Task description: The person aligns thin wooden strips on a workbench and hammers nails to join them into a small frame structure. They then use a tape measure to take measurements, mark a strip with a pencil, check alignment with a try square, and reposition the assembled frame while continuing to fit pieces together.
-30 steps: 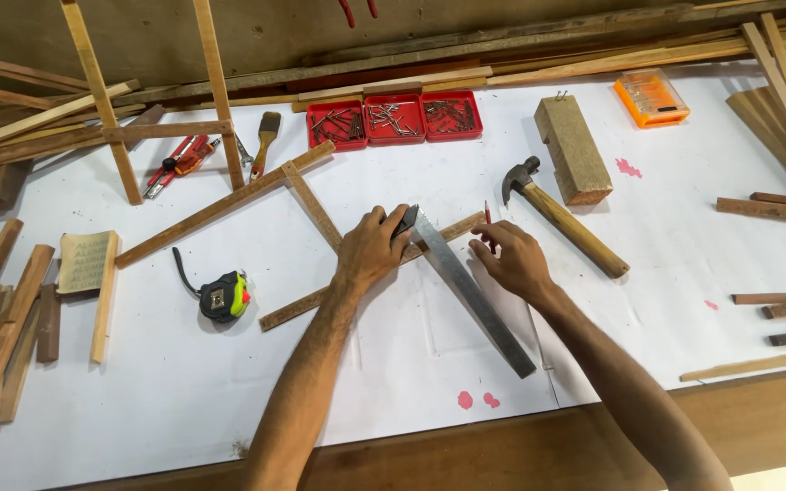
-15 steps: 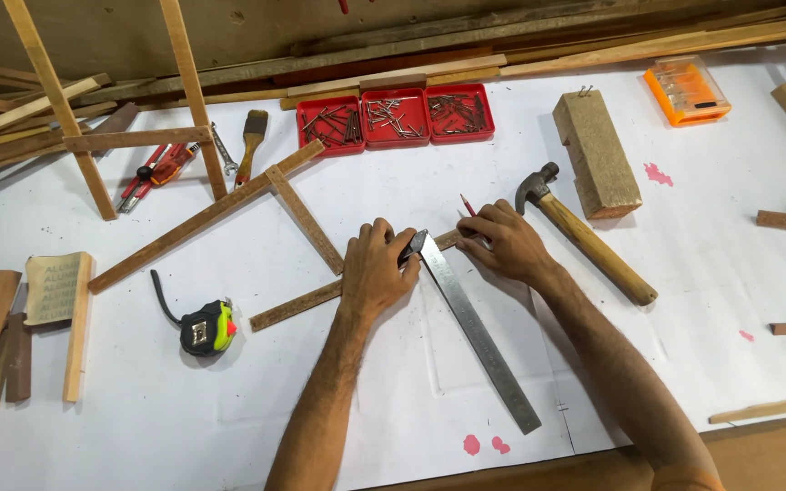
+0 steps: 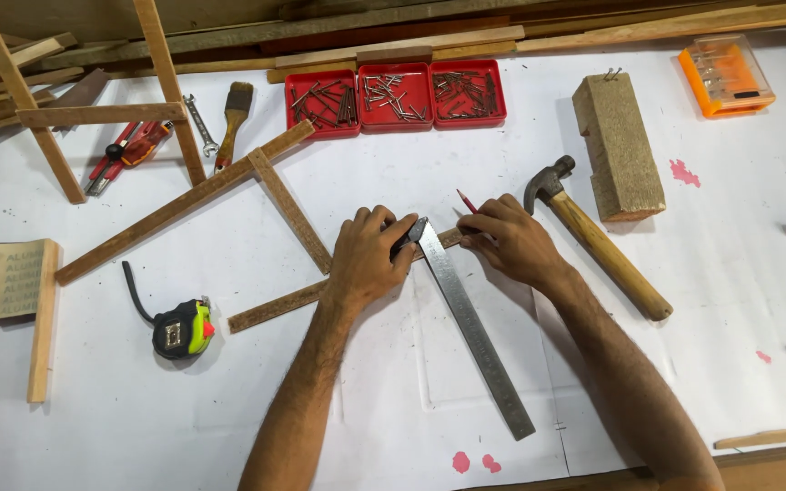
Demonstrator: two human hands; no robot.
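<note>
Two hands are at work on the white tabletop (image 3: 229,409) in the head view. One left hand (image 3: 370,255) presses flat, fingers spread, on one thin wooden strip (image 3: 275,305) and on the top of one metal square ruler (image 3: 470,327). One right hand (image 3: 511,241) has its grip closed on one red pencil (image 3: 464,200), tip at the strip beside the ruler. One hammer (image 3: 598,241) lies just right of that hand. Three red trays (image 3: 395,95) of nails sit further back. One yellow tape measure (image 3: 179,327) lies to the left.

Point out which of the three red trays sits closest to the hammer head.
The rightmost red tray, the one at the end of the row toward the wooden block. The hammer head lies below and right of it; the middle and left trays sit farther left.
</note>
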